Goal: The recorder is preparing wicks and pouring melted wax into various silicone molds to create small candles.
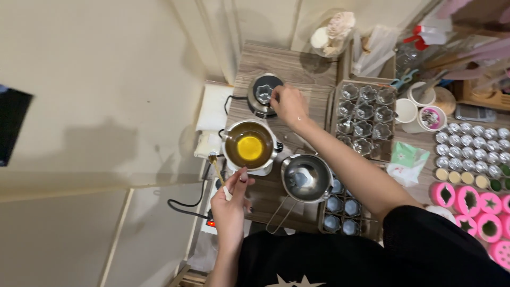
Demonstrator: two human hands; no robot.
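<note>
Gripping a thin stick (218, 169) between closed fingers, the left hand (231, 206) sits just below the pot of yellow liquid (249, 146), the stick's tip angled up-left beside the pot rim and outside the liquid. Right hand (288, 103), arm stretched forward across the wooden table (297, 66), rests fingertips on the rim of a small metal pot (264, 94) on a dark base; whether those fingers pinch anything is hard to make out. An empty steel saucepan (305, 177) stands between the forearms, partly covering a tray of round moulds (339, 208).
</note>
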